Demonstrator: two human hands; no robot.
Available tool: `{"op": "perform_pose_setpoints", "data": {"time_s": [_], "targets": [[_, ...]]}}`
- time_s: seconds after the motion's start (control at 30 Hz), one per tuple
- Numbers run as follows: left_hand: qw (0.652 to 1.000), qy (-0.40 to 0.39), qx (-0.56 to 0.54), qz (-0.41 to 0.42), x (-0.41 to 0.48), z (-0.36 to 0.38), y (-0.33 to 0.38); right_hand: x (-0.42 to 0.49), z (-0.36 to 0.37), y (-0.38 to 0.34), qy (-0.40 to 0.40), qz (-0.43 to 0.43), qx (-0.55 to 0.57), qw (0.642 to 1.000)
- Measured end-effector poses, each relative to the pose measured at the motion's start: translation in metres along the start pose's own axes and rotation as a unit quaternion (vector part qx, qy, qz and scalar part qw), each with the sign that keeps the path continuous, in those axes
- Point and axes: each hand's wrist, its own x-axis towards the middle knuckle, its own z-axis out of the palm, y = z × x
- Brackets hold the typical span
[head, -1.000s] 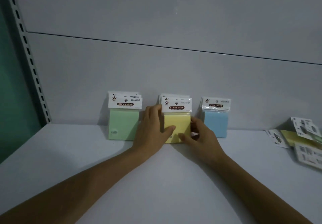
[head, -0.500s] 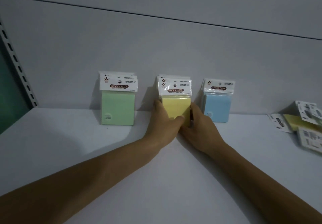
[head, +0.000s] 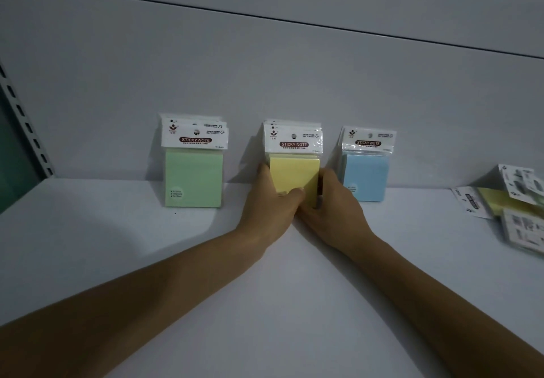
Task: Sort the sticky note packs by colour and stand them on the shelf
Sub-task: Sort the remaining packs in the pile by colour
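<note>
Your left hand point(head: 272, 201) and right hand point(head: 331, 204) are both pressed against the upright stack of pale yellow sticky note packs point(head: 294, 168), one on each side of it. The left hand wraps the stack's left edge with the thumb laid across the lower front face; the right hand cups the right edge, fingers curled round it, so the stack is clasped between your two hands. It stands on the white shelf board point(head: 279, 289), leaning back against the grey rear panel point(head: 265, 68), with several white "STICKY NOTE" header cards fanned at its top.

Left of it, well apart, stands the stack of pale green sticky note packs point(head: 192, 180), also upright against the panel and untouched. Just beside your right hand stands the pale blue sticky note stack point(head: 365, 176), upright too (whether your knuckles touch it cannot be told).

Far to the right, a loose heap of unsorted packs point(head: 509, 204) lies flat on the shelf, yellow showing among the white cards.
</note>
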Motion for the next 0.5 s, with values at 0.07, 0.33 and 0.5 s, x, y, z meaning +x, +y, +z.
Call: {"op": "perform_pose_setpoints", "data": {"time_s": [0.07, 0.33, 0.5], "targets": [[1.000, -0.004, -0.002, 0.000, 0.000, 0.000, 0.000, 0.001, 0.001, 0.002, 0.001, 0.005, 0.006, 1.000], [0.995, 0.076, 0.028, 0.060, -0.009, 0.005, -0.003, 0.002, 0.004, 0.002, 0.016, 0.018, 0.005, 1.000], [0.974, 0.095, 0.047, 0.199, -0.016, 0.004, 0.000, 0.002, 0.002, 0.000, 0.014, 0.012, 0.000, 1.000]]}}
